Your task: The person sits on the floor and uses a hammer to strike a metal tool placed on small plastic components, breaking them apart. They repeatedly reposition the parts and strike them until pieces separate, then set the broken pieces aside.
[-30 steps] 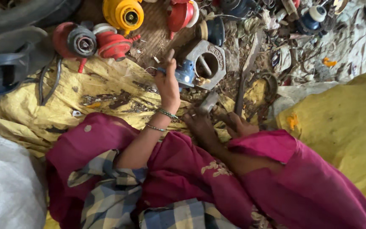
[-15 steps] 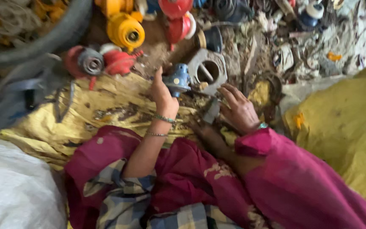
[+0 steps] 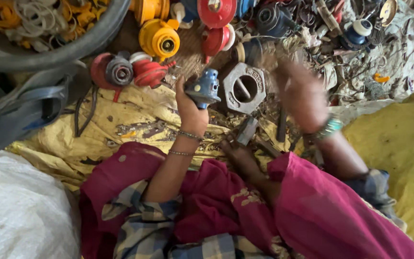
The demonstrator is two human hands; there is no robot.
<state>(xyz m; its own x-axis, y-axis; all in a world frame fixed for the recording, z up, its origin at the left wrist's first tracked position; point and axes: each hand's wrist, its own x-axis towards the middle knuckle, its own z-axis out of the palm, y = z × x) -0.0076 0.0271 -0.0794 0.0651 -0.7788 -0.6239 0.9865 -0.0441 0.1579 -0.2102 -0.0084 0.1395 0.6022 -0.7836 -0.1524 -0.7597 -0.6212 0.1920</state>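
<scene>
My left hand [image 3: 189, 111] grips a small blue metal regulator [image 3: 204, 88] and holds it just above the yellow sacking [image 3: 135, 120]. To its right lies a grey metal plate with a round hole [image 3: 243, 88]. My right hand [image 3: 302, 96] is raised above the scrap and blurred by motion; I cannot tell whether it holds anything. A bangle [image 3: 329, 128] circles that wrist. A foot [image 3: 238, 151] rests on the sacking between my hands, next to a small grey metal piece [image 3: 247, 130].
Red [image 3: 135, 72] and yellow [image 3: 159, 38] regulators lie at the back, with mixed metal scrap [image 3: 355, 43] at the back right. A dark tub of scrap [image 3: 49, 29] stands at the back left, a white sack [image 3: 20, 211] at the near left, and a yellow sack [image 3: 398, 153] at right.
My right hand has lifted from the sacking near the foot and swung up to the right. My left hand has raised the blue regulator slightly. The camera view has shifted.
</scene>
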